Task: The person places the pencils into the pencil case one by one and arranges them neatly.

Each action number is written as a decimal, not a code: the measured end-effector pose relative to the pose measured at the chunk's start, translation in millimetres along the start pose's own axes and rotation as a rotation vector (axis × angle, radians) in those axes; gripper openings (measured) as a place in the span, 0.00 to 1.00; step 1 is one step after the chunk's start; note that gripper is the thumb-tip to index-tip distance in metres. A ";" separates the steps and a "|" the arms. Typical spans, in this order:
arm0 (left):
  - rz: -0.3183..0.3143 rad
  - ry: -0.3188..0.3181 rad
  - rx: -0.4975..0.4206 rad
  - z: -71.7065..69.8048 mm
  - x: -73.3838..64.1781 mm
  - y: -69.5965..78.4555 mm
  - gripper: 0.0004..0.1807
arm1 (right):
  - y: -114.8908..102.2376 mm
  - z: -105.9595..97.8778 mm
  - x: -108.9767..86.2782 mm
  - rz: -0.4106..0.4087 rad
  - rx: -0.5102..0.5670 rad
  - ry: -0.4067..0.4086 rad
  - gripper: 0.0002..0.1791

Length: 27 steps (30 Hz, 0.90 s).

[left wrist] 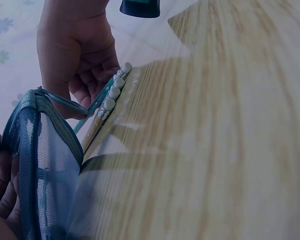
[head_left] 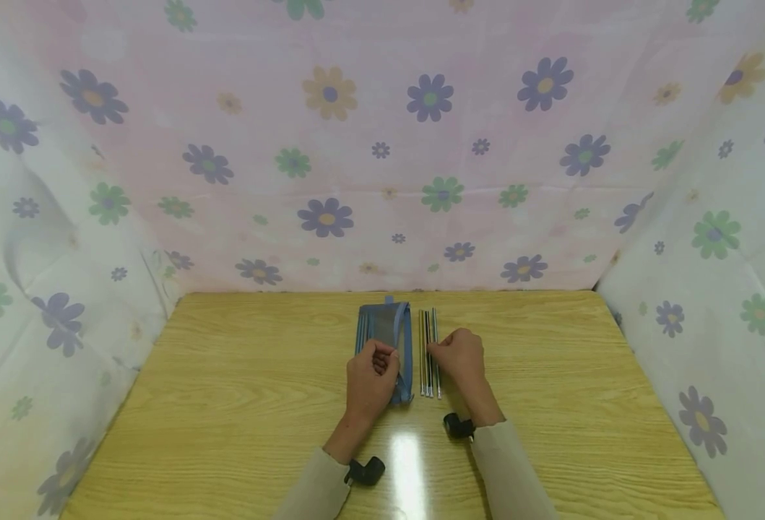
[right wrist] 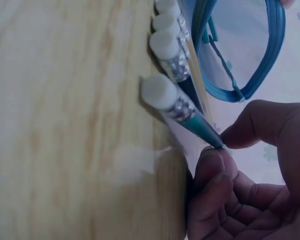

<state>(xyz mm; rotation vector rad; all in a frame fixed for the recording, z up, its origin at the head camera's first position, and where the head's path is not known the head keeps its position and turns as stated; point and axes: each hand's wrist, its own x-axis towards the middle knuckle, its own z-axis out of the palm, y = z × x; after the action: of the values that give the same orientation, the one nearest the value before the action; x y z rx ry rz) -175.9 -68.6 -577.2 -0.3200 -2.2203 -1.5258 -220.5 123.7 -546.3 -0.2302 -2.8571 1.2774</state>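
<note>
A blue mesh zipper pouch (head_left: 385, 318) lies on the table with its zipper open and several teal pencils showing through its left side. My left hand (head_left: 372, 372) pinches the edge of the pouch's opening. Just right of the pouch, several pencils with white erasers lie side by side, their eraser ends toward me. My right hand (head_left: 463, 355) pinches the teal pencil (right wrist: 202, 128) at the right of the row between thumb and fingertips. In the right wrist view that pencil stands a little apart from a dark pencil (right wrist: 189, 91) beside it.
The wood-grain table (head_left: 245, 404) extends to both sides. Flowered cloth (head_left: 382, 152) hangs behind it and along the left and right. A black wrist camera (head_left: 365, 471) sits on the left wrist, another camera (head_left: 458, 426) on the right.
</note>
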 end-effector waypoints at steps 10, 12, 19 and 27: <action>-0.004 0.001 0.003 0.2 -0.3 0.5 0.02 | 1.3 -1.9 -2.7 -0.006 0.013 -0.005 0.24; -0.005 -0.001 0.002 0.0 -0.2 0.7 0.02 | 0.8 -2.1 -3.3 -0.010 0.019 -0.006 0.23; -0.005 -0.002 -0.006 -0.4 0.2 1.6 0.02 | -0.9 -2.4 -6.3 -0.036 0.024 0.009 0.18; -0.008 -0.004 -0.008 -0.7 0.4 2.1 0.02 | -4.5 -2.4 -11.0 -0.061 0.046 0.001 0.13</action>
<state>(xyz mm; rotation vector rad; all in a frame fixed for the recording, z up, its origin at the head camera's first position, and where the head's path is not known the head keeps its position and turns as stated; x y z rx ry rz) -175.2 -68.5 -575.1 -0.3178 -2.2215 -1.5396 -210.0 121.1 -540.7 -0.1419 -2.8070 1.3291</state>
